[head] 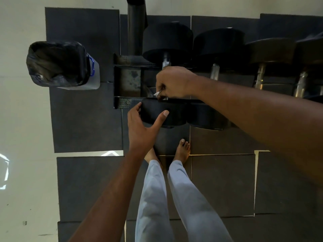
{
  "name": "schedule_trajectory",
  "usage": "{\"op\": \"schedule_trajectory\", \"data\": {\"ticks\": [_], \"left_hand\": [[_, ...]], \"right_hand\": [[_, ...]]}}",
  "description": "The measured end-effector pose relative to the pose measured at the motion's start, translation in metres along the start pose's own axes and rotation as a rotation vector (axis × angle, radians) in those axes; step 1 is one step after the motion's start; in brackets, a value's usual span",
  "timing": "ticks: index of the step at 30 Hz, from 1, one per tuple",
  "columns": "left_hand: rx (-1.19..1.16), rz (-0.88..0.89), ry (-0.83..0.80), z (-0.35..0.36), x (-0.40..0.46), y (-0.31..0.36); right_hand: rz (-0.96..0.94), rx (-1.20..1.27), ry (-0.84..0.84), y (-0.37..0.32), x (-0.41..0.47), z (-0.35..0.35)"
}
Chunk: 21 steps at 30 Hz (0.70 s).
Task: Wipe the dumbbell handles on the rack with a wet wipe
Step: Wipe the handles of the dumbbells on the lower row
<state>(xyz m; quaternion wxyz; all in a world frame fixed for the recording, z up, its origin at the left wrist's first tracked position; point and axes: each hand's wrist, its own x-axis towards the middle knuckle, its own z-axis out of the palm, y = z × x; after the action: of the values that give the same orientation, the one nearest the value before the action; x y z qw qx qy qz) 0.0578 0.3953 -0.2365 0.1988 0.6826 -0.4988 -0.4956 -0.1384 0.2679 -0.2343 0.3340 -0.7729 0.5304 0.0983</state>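
The leftmost black dumbbell lies across the rack (pixel 127 102), its near head (pixel 173 113) toward me and its far head (pixel 167 41) beyond. My right hand (pixel 172 82) is wrapped over its metal handle (pixel 165 62), with a white wet wipe (pixel 157 92) poking out under the fingers. My left hand (pixel 141 126) cups the near head from the left and below, thumb on its face. Most of the handle is hidden under my right hand.
Three more dumbbells (pixel 218 44) lie to the right on the same rack, their steel handles (pixel 214 71) showing. A bin lined with a black bag (pixel 57 63) stands left of the rack. My bare feet (pixel 182 151) stand on dark floor mats.
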Motion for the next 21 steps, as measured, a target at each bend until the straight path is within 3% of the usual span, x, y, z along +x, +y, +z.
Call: {"op": "schedule_trajectory", "data": {"ticks": [6, 9, 15, 21], "left_hand": [[0.017, -0.007, 0.008, 0.001, 0.0, 0.0], [0.018, -0.019, 0.005, 0.001, -0.001, 0.001], [0.029, -0.037, 0.02, 0.002, -0.002, 0.002], [0.033, -0.038, 0.026, 0.002, -0.001, 0.002]], "right_hand": [[0.04, -0.053, -0.101, -0.018, 0.021, -0.002], [0.056, -0.006, -0.057, -0.011, 0.012, -0.001], [0.147, 0.35, 0.079, 0.008, -0.031, 0.017], [0.443, 0.58, 0.096, 0.024, -0.035, 0.043]]}}
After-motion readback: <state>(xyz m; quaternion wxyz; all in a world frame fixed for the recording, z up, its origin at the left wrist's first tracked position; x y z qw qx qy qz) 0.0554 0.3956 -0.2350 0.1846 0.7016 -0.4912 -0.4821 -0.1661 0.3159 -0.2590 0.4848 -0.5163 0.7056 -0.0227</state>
